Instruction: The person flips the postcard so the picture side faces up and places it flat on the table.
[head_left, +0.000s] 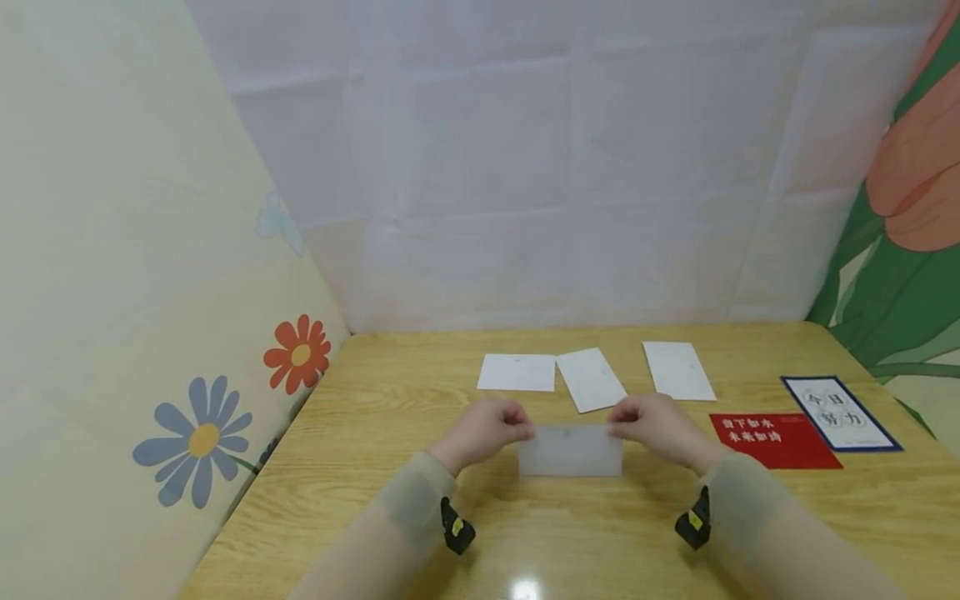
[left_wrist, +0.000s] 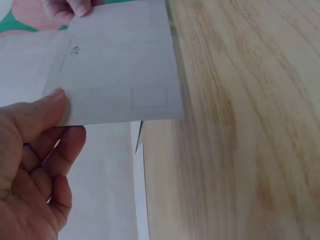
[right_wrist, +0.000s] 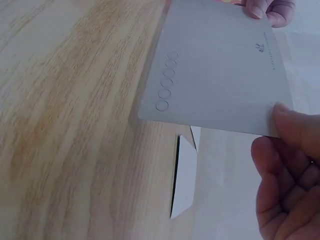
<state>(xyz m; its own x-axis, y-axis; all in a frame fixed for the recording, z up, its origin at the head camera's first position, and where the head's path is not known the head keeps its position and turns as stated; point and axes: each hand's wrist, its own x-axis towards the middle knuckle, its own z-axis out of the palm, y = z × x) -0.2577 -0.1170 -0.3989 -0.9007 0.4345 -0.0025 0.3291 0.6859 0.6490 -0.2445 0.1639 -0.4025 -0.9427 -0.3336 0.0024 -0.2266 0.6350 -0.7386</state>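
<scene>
Between both hands a white postcard (head_left: 570, 454) is held up off the wooden table, tilted, its plain printed back showing. My left hand (head_left: 486, 432) pinches its upper left corner with thumb and fingers. The opposite corner is pinched by my right hand (head_left: 663, 429). In the left wrist view the postcard (left_wrist: 117, 65) shows a small stamp box and a fine printed line. A row of small circles runs along the near edge of the postcard (right_wrist: 215, 65) in the right wrist view. Its other face is hidden.
Behind the hands lie a white card (head_left: 517, 372), a slanted white card (head_left: 591, 380) and another white card (head_left: 678, 371). To the right, a blue-bordered card (head_left: 842, 414) overlaps a red card (head_left: 780, 442) with white lettering. A pale cloth (head_left: 570, 167) hangs behind the table (head_left: 360, 417).
</scene>
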